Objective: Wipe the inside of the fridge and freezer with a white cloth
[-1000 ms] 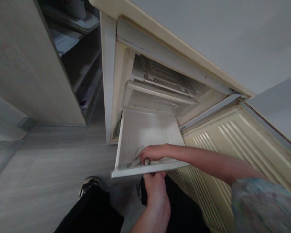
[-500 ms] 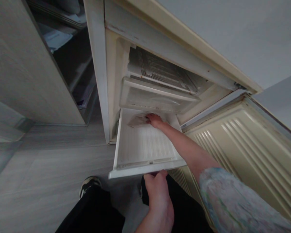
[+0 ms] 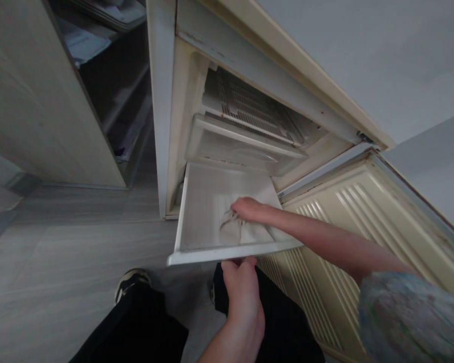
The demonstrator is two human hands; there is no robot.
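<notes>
A white freezer drawer (image 3: 201, 206) is pulled out of the lower compartment, with a ribbed floor. My left hand (image 3: 242, 286) is closed on the drawer's front edge from below, its fingertips hidden under the rim. Inside the drawer, toward the front, my right hand (image 3: 247, 208) grips a crumpled pale cloth (image 3: 231, 230). The cloth lies against the drawer floor and is slightly blurred.
Above the drawer sits a clear-fronted drawer (image 3: 238, 148), under a wire-ribbed shelf (image 3: 249, 103). The freezer door (image 3: 374, 222) stands wide at the right. A cabinet with shelves of papers (image 3: 85, 45) is at the left. My shoe (image 3: 133, 282) rests on the grey floor.
My right hand has drawn the cloth from the back of the drawer toward its front edge. My left hand keeps its hold on the drawer front. The view has shifted slightly.
</notes>
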